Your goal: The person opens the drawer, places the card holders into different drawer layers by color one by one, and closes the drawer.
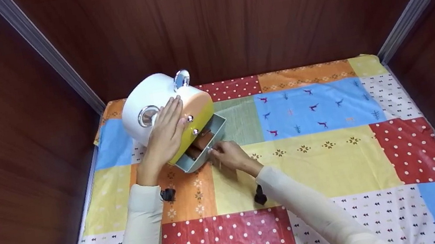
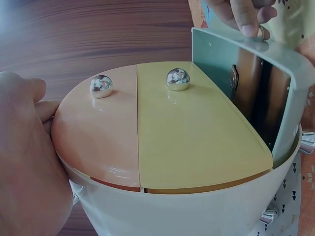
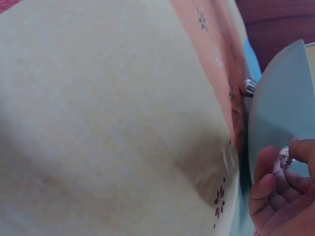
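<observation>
A white rounded storage box (image 1: pixel 150 90) has a peach drawer (image 2: pixel 106 140) and a yellow drawer (image 2: pixel 197 135), each with a shiny ball knob. Its pale green bottom drawer (image 1: pixel 195 166) is pulled out. Inside that drawer lie brown things (image 2: pixel 247 81) of a kind I cannot tell. My left hand (image 1: pixel 166 136) rests on the box's top with its fingers straight. At the front of the green drawer, my right hand (image 1: pixel 229 155) pinches the small silver knob (image 3: pixel 285 156) with thumb and fingers.
Round silver fittings (image 1: pixel 181 79) stick out from the box. Patchwork cloth (image 1: pixel 322 166) covers the table. A dark wood panel (image 1: pixel 226 19) stands behind, with others at both sides. Black straps (image 1: pixel 260 195) hang at the wrists.
</observation>
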Demonstrator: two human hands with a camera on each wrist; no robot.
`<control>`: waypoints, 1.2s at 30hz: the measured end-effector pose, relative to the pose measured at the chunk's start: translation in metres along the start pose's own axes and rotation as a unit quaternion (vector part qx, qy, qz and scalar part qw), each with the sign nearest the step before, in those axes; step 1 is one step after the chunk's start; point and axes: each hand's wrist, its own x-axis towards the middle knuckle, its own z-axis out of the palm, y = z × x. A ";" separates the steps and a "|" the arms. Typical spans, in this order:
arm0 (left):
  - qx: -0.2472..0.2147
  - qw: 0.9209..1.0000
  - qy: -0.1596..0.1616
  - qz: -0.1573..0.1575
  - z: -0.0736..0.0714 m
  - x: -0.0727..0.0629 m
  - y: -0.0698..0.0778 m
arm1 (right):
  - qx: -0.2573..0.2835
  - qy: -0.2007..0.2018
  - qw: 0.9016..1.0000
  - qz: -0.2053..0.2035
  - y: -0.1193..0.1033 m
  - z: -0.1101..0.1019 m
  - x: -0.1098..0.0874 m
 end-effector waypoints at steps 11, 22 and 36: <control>0.001 1.000 -0.003 -0.007 0.001 0.001 0.001 | 0.013 -0.002 1.000 0.027 -0.006 0.005 0.010; -0.002 1.000 0.000 -0.002 0.000 -0.001 -0.001 | 0.003 -0.001 1.000 0.020 -0.010 0.008 0.017; -0.007 1.000 -0.002 -0.001 -0.001 0.000 0.001 | -0.020 0.007 1.000 0.010 -0.013 0.008 0.021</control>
